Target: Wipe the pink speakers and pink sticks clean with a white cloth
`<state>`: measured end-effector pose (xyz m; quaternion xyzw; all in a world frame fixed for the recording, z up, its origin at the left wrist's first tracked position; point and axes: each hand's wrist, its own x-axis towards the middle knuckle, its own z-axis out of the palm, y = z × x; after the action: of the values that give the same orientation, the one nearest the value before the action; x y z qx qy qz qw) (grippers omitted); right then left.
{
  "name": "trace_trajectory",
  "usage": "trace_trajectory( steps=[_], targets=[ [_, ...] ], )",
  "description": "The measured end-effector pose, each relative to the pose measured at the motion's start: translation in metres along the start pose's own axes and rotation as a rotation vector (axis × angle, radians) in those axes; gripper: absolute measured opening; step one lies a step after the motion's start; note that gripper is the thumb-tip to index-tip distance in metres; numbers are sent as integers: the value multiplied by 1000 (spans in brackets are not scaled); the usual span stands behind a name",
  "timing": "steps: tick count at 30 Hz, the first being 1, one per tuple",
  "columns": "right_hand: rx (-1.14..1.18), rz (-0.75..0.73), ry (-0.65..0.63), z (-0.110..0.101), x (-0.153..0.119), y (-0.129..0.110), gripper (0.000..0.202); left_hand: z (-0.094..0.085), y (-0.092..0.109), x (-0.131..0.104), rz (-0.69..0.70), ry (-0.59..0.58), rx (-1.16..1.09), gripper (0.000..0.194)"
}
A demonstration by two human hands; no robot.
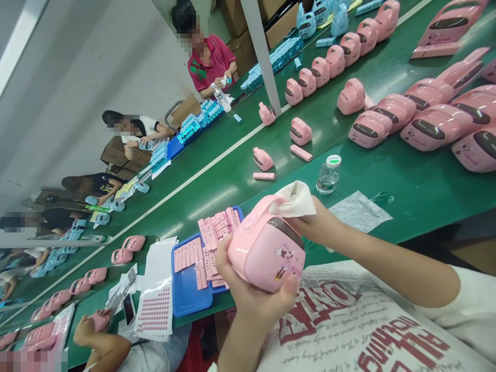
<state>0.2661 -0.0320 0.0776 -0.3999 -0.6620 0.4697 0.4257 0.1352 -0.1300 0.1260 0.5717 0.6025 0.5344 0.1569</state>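
Note:
My left hand (253,305) is wrapped round a pink casing with a carry handle, which looks like a portable speaker (267,253). It is tilted, and its front has a fine grille, a dark window and a cartoon mouse print. My right hand (315,225) is closed on a white cloth (297,199) that lies against the handle; the casing and cloth partly hide its fingers. Just behind the speaker, a blue tray (189,297) holds many small pink oblong pieces (209,235).
Finished-looking pink speakers (424,126) stand on the green bench at right. A small water bottle (328,174) and a crumpled plastic sheet (360,213) lie nearer me. Sticker sheets (155,305) are left of the tray. Co-workers (211,62) sit across the line; another person's hand (91,325) is at lower left.

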Motion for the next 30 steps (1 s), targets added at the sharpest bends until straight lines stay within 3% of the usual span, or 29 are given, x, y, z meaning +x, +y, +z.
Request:
trace_trajectory(
  steps=[3,5,9,13,17,30],
  targets=[
    [-16,55,-65,-5,3,4,27,4,-4,4,-161,-66,-215,82],
    [9,93,-101,-8,4,8,29,0,-7,10,-166,-49,-336,73],
    [52,193,-140,-13,0,10,31,-17,-15,26,-32,76,-383,19],
    [-4,186,-159,-20,-6,1,28,-27,-25,33,-62,-4,-452,17],
    [-39,135,-223,-24,-10,-8,25,-25,-33,32,-99,-27,-444,13],
    [25,138,-210,-31,-21,-7,28,-21,-31,26,27,-104,-427,6]
  ],
)
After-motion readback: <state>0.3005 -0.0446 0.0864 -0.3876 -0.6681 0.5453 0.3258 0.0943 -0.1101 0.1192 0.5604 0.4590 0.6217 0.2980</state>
